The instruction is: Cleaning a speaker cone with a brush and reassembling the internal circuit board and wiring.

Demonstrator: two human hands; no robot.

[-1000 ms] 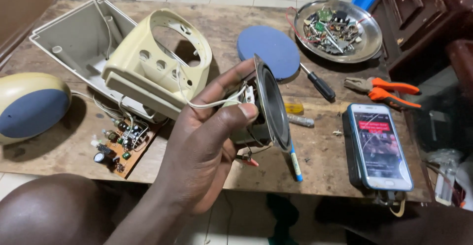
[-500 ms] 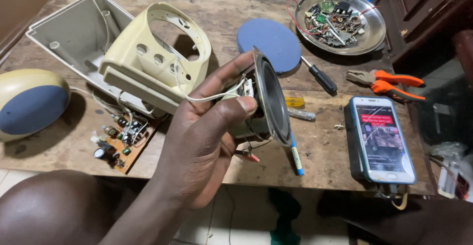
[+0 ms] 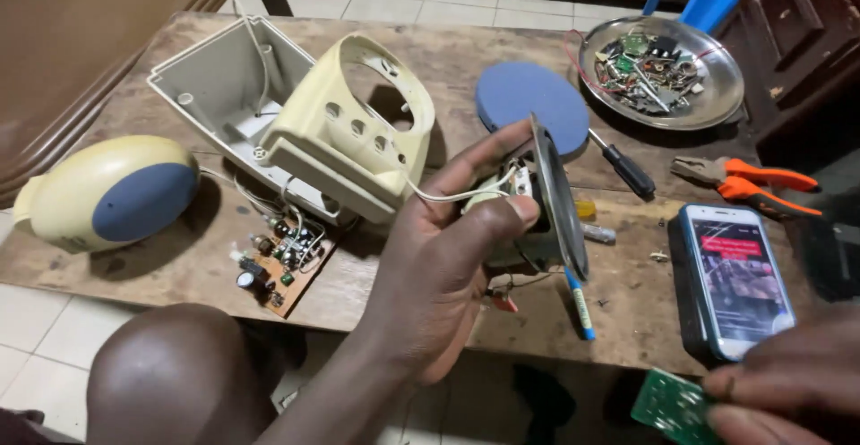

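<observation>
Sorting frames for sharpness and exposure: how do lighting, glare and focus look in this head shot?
Head view: even, soft light, with faint shadows under the cream housing; the metal tray shows a mild sheen and the phone screen glows without washing out; the left hand and speaker driver are fairly sharp; the right hand and green circuit board at the corner are soft, and the table edges bow slightly.

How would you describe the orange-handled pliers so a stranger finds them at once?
Look at the wooden table's right edge. Between the round metal tray of small parts and the phone lie the pliers. They alone have bright orange handles.
</observation>
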